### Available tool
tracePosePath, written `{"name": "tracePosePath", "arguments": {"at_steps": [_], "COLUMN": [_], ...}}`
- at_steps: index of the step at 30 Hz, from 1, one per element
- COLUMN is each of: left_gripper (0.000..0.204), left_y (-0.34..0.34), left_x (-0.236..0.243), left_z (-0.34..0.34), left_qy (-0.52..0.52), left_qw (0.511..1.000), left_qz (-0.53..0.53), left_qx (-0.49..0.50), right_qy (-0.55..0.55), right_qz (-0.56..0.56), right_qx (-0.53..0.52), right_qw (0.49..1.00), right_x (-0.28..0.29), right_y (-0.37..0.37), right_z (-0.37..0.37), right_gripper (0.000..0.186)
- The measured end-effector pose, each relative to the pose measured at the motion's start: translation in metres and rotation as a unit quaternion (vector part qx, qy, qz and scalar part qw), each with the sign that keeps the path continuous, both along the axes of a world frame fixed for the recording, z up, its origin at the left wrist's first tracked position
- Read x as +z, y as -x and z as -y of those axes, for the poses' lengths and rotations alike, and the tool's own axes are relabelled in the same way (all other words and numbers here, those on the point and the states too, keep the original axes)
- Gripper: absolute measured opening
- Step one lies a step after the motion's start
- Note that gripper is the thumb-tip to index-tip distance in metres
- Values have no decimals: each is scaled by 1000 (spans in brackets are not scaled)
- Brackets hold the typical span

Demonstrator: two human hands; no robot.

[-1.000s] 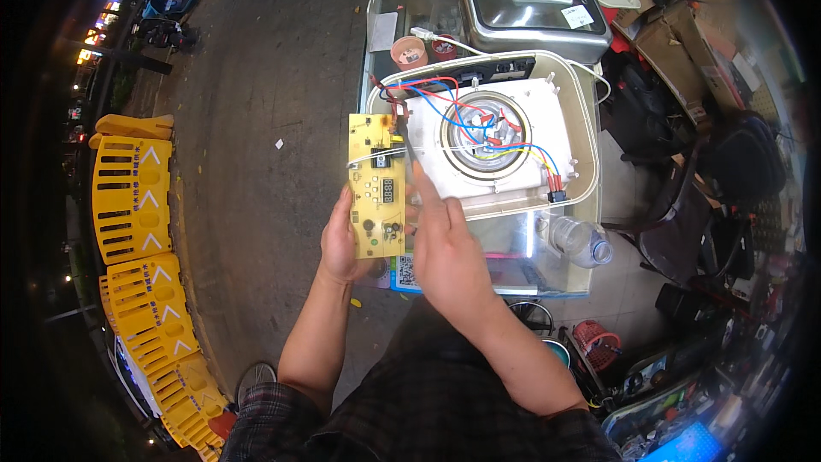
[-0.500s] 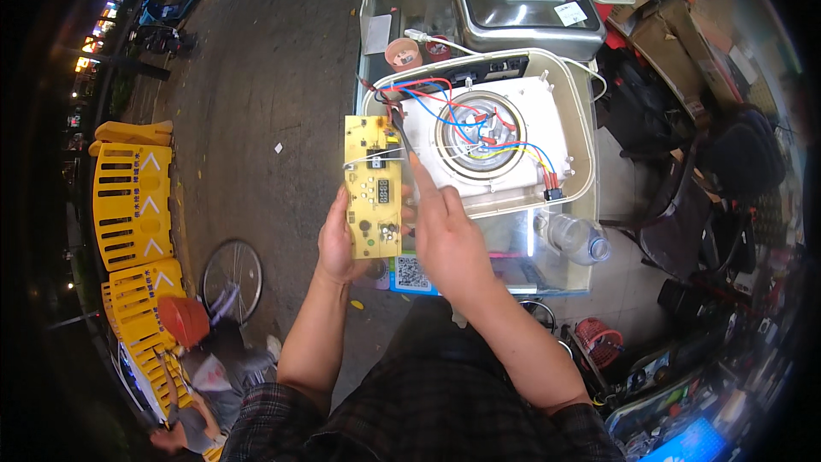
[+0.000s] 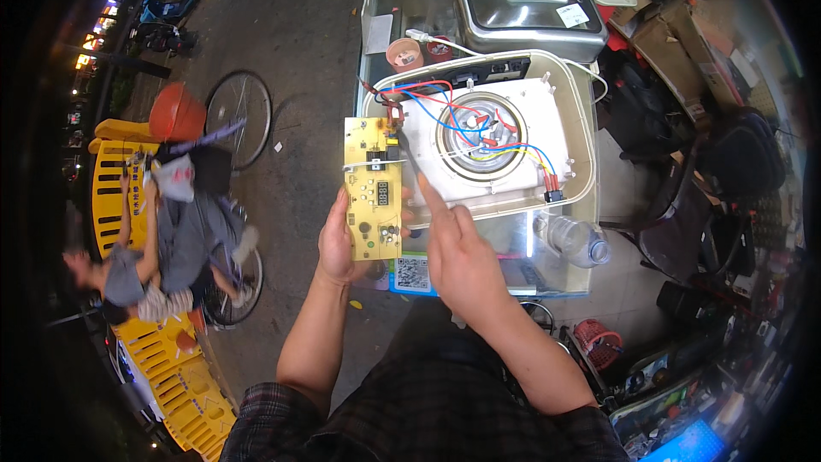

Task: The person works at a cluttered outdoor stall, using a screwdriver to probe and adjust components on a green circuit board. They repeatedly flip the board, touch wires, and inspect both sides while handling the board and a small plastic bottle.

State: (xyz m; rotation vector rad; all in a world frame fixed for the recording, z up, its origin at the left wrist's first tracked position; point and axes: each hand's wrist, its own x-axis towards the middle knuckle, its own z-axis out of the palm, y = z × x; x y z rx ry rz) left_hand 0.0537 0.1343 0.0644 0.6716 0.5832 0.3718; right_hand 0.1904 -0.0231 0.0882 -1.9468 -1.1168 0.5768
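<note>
My left hand [image 3: 335,239] is closed around the lower left edge of a yellow circuit board [image 3: 359,218] with a small dark digit display and buttons. In my right hand [image 3: 466,261] is a slim dark pointed tool [image 3: 410,151], its exact kind unclear, index finger stretched along it. Its tip is by the board's upper right corner, near a red-and-white wire connector [image 3: 394,113]. Red and blue wires [image 3: 425,84] run from there into an opened appliance housing [image 3: 585,154]. Inside, a white plate [image 3: 543,115] surrounds a round metal heating part [image 3: 481,124].
The housing rests on a glass-topped table [image 3: 505,248]. A clear plastic bottle [image 3: 577,239] lies at its right edge. A metal pan with a lid [image 3: 530,13] and two small cups [image 3: 404,56] stand behind. A cyclist [image 3: 184,218] passes at left beside yellow barriers [image 3: 158,346].
My right hand has shifted slightly right and down, and the tool's tip has drawn down from the connector. The board has hardly moved. The cyclist has come up from the lower left.
</note>
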Motion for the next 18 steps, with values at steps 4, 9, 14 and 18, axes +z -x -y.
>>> {"name": "tracePosePath", "arguments": {"at_steps": [4,9,14,18], "left_gripper": [68,68,69,72], "left_y": [0,1,1,0], "left_x": [1,-2,0,2], "left_z": [1,-3,-5,-11], "left_qy": [9,12,10,28], "left_qw": [1000,1000,1000,999], "left_qz": [2,4,-5,-17], "left_qx": [-7,10,-2,0], "right_qy": [-50,-1,-142,-150], "right_qz": [38,12,19,-5], "right_qx": [-21,10,-47,48], "right_qw": [998,1000,989,988], "right_x": [0,9,19,15], "right_y": [-1,0,2,25], "right_z": [-7,14,69,117], "right_gripper": [79,65,68,74]}}
